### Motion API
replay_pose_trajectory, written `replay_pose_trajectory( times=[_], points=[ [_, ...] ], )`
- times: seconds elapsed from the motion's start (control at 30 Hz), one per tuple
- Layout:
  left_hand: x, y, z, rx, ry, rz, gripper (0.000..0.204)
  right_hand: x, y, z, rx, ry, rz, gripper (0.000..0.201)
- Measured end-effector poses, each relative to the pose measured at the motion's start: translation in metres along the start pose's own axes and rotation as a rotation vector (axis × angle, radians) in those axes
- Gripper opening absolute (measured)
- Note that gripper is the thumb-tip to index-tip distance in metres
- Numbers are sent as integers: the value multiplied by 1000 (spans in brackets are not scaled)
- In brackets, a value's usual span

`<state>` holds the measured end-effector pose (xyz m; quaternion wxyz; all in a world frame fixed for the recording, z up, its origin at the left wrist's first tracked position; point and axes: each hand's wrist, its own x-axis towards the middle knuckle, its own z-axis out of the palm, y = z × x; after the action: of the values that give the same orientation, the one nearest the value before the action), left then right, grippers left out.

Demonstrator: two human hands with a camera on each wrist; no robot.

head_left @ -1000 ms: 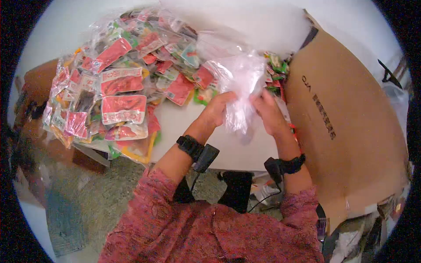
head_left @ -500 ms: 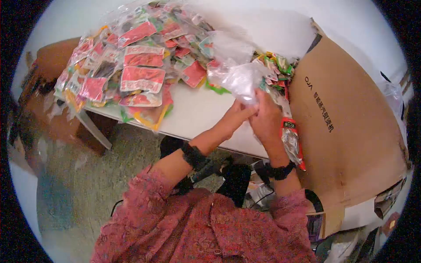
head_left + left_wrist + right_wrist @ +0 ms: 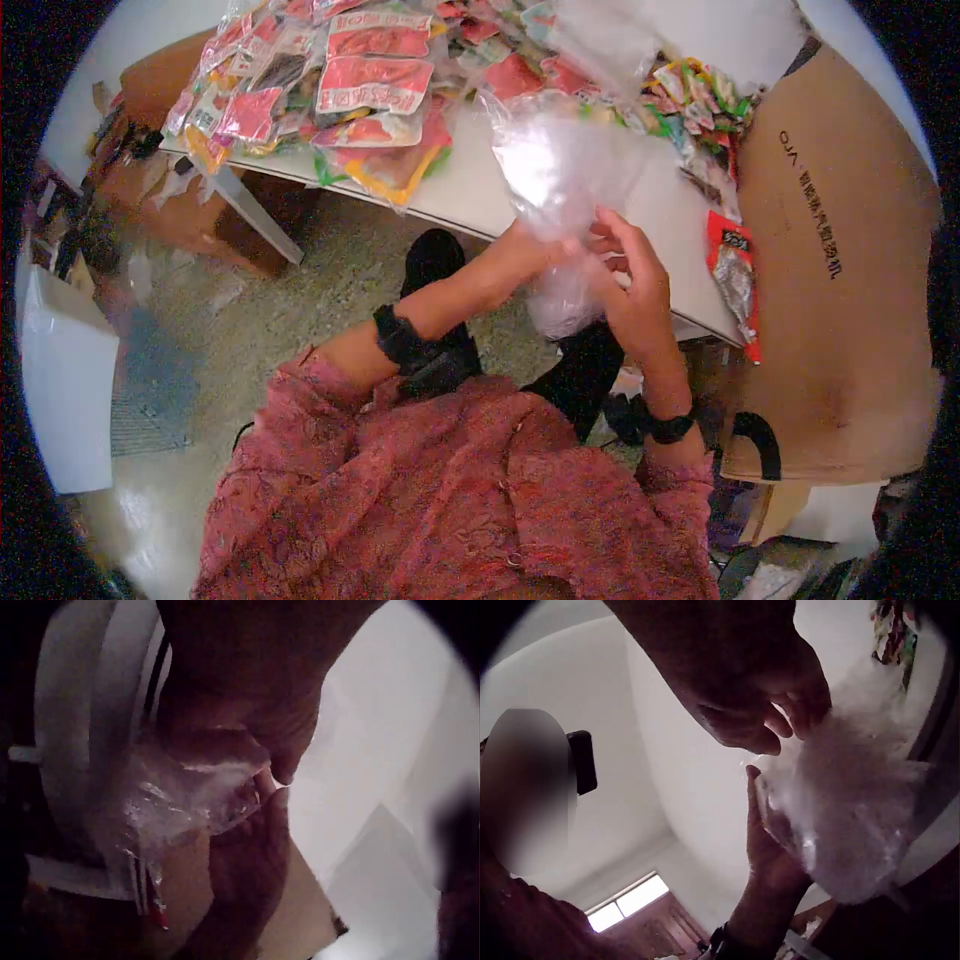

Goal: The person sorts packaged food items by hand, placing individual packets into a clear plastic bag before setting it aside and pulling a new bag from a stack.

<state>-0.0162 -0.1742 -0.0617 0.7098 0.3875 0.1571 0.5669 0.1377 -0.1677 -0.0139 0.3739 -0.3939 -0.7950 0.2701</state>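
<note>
A clear, crinkled plastic bag (image 3: 565, 160) is between my hands above the table's front edge, its lower end hanging below them. My left hand (image 3: 510, 265) grips it, thumb lying across the plastic. Beside it, my right hand (image 3: 640, 295) has loosely bent fingers close to the bag. The right wrist view shows a gap between this hand's thumb and fingers, right by the edge of the bag (image 3: 847, 814). From the left wrist, the bag (image 3: 169, 799) spreads out below the left hand (image 3: 240, 712).
Sealed red-and-white food packets (image 3: 375, 85) are heaped on the white table (image 3: 465, 185). Smaller colourful packets (image 3: 695, 95) lie at the back right, and a red-and-silver packet (image 3: 735, 275) sits at the right edge. A large cardboard box (image 3: 850, 320) stands to the right.
Both hands and the bag have come back from over the table toward my body. The right fingers, close against the left hand half a second ago, are now spread apart. The head view has shifted.
</note>
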Motion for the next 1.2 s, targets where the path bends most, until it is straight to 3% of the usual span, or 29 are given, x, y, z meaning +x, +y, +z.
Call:
replay_pose_trajectory(
  times=[0.07,0.1,0.17,0.23,0.3,0.4,0.53,0.6,0.63,0.7,0.73,0.8,0.83,0.87,0.9,0.93,0.97,1.0,1.03,1.1,1.2],
  points=[
    [-15,1,6,525,-161,113,53,-15,-1,11,76,-56,-5,38],
    [-19,-2,6,529,-158,99,53,-18,0,13,87,-54,4,38],
    [-25,-10,7,1412,-137,412,56,-24,4,15,21,-78,-45,36],
    [-27,-12,3,1358,-123,340,54,-27,6,13,-20,-83,-76,35],
    [-35,-2,6,1293,40,307,51,-32,6,11,367,82,90,18],
    [-23,6,-1,1126,-47,169,53,-41,31,-4,367,108,199,19],
    [-14,-6,0,1016,-53,182,56,-35,24,-17,654,202,368,21],
    [-5,-23,-9,950,-16,296,58,-30,28,-25,895,348,439,23],
    [-3,-21,-8,946,-22,297,58,-29,30,-29,890,354,438,23],
    [-4,1,3,1378,149,466,60,-28,35,-37,499,540,433,22],
    [-10,17,17,1531,170,468,63,-27,37,-41,496,548,431,22],
    [-17,32,36,1601,59,565,65,-28,41,-47,-5,497,251,23],
    [-21,34,43,1668,-43,659,67,-26,41,-44,-7,502,251,23],
    [-21,28,53,1555,-72,563,65,-23,37,-37,-131,489,98,23],
    [-17,15,54,1555,-69,569,65,-19,34,-30,-254,472,-59,23],
    [-12,-1,50,1260,-2,502,60,-14,32,-23,-464,516,-277,23],
    [-5,-9,51,965,60,435,55,-11,22,-14,-463,516,-289,23],
    [1,-12,53,435,-20,168,58,-9,10,-5,-378,405,-292,27],
    [4,-11,50,440,-19,174,58,-8,4,0,-293,295,-290,30],
    [9,-11,43,520,88,-31,51,-7,13,8,-211,274,-204,28],
    [11,-1,28,616,32,-9,41,-6,15,14,9,260,-46,26]
  ],
)
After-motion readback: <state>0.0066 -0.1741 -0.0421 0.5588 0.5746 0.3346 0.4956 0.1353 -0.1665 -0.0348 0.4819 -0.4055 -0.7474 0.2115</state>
